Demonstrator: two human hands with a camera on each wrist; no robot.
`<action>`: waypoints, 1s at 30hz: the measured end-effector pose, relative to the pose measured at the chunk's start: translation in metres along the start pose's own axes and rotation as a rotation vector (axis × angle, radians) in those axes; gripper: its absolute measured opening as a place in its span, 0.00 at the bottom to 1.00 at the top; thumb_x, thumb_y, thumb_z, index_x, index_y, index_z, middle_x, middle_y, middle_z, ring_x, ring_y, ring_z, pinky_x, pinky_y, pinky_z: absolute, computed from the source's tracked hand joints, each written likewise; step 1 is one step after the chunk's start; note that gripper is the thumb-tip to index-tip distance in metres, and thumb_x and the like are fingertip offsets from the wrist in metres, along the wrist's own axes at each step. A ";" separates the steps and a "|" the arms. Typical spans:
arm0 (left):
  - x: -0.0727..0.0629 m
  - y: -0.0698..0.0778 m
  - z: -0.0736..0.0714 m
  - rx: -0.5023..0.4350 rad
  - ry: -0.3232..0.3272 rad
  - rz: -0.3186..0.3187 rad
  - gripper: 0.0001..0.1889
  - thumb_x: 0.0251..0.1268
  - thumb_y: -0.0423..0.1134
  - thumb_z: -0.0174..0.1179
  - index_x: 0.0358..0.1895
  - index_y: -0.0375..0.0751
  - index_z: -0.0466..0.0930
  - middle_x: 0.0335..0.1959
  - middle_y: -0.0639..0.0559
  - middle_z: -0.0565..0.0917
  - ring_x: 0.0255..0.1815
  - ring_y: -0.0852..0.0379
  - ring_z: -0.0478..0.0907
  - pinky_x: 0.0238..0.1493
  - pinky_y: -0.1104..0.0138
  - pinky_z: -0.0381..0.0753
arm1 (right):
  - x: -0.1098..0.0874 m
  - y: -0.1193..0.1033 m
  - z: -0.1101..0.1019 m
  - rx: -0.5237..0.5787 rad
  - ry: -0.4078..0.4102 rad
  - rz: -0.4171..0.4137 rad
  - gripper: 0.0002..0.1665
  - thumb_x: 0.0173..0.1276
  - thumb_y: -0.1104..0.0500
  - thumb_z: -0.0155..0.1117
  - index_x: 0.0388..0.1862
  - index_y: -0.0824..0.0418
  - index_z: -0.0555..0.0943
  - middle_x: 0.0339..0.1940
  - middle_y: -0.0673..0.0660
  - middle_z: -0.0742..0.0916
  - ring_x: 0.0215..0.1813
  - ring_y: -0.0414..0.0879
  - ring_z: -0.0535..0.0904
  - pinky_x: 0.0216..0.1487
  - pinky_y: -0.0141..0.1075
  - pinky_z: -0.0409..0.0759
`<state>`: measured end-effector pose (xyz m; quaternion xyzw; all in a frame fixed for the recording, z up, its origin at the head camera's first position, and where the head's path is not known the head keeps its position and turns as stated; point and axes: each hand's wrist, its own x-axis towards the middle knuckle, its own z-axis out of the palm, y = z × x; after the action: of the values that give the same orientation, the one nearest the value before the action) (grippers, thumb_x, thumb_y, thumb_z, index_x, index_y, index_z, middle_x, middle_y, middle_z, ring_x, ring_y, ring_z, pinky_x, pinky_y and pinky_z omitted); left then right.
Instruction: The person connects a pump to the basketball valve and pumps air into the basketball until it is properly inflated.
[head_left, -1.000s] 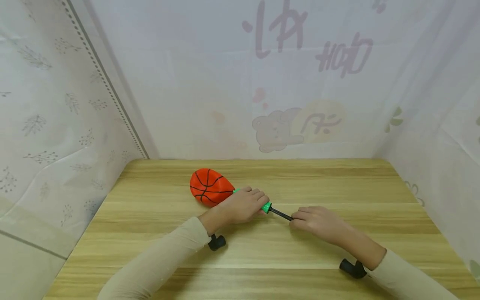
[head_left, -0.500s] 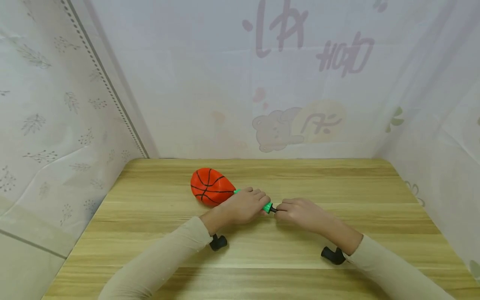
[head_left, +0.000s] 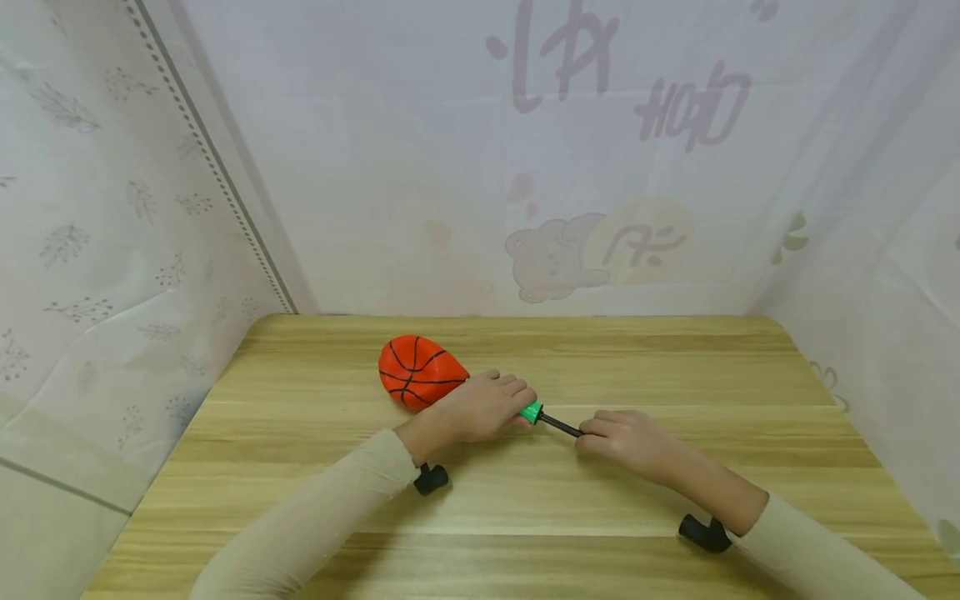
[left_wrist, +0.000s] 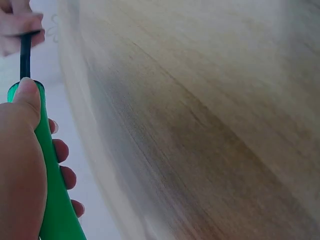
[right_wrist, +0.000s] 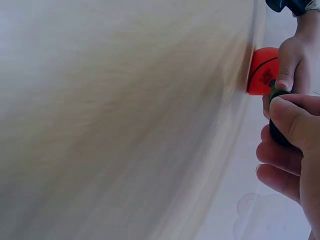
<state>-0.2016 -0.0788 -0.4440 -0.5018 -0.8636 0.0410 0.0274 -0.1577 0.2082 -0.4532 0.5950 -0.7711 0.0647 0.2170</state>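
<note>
The person's left hand [head_left: 487, 407] is wrapped around a green barrel [left_wrist: 56, 180], its thumb [left_wrist: 27, 95] laid along the rim end and 4 fingertips [left_wrist: 61, 150] showing past the far side. The right hand [head_left: 630, 443] pinches a black handle [right_wrist: 279, 131] between thumb and fingers. A thin black rod [head_left: 561, 425] runs between the 2 hands, out of the barrel's end and into the right hand's grip, slanting toward the right edge of the tabletop [head_left: 315, 358] and somewhat toward its near side. A good length of the rod is exposed, so the hands stand apart.

An orange-red ball [head_left: 416, 372] with black basketball lines lies just beyond the left hand, near the far edge and closer to the far left corner than to the far right corner. It is teardrop-shaped, its narrow end pointing at the left hand; the fingers hide how it meets the barrel.

Pale sleeves [head_left: 322, 500] cover both forearms, and a dark cylindrical piece shows at each wrist, 1 beside the left [head_left: 431, 480] and 1 beside the right [head_left: 703, 533]. Behind the far edge hangs a whitish cloth [head_left: 405, 167] printed with a bear [head_left: 551, 265] and lettering; twig patterns decorate the cloth along the left edge.
</note>
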 end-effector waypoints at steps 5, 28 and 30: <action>-0.002 -0.002 -0.001 0.003 0.010 0.012 0.19 0.81 0.56 0.48 0.57 0.47 0.73 0.49 0.57 0.79 0.51 0.59 0.76 0.52 0.64 0.75 | -0.015 -0.005 -0.009 0.001 0.022 0.001 0.29 0.87 0.57 0.31 0.40 0.57 0.84 0.39 0.51 0.87 0.36 0.42 0.80 0.35 0.30 0.81; -0.001 0.004 -0.004 0.016 -0.019 -0.004 0.18 0.81 0.56 0.47 0.56 0.46 0.72 0.49 0.57 0.79 0.52 0.59 0.75 0.51 0.67 0.73 | -0.011 -0.003 -0.009 -0.058 0.011 -0.033 0.31 0.88 0.59 0.27 0.41 0.57 0.82 0.40 0.51 0.87 0.37 0.42 0.80 0.38 0.31 0.82; -0.001 0.004 -0.005 0.025 -0.028 -0.008 0.18 0.81 0.56 0.47 0.55 0.46 0.72 0.48 0.57 0.78 0.51 0.59 0.75 0.50 0.67 0.72 | -0.005 -0.002 -0.006 -0.055 -0.011 -0.027 0.29 0.87 0.59 0.29 0.41 0.57 0.82 0.40 0.51 0.87 0.38 0.42 0.80 0.39 0.31 0.82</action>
<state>-0.1970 -0.0774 -0.4395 -0.4972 -0.8654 0.0586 0.0218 -0.1531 0.2139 -0.4504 0.5995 -0.7657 0.0376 0.2300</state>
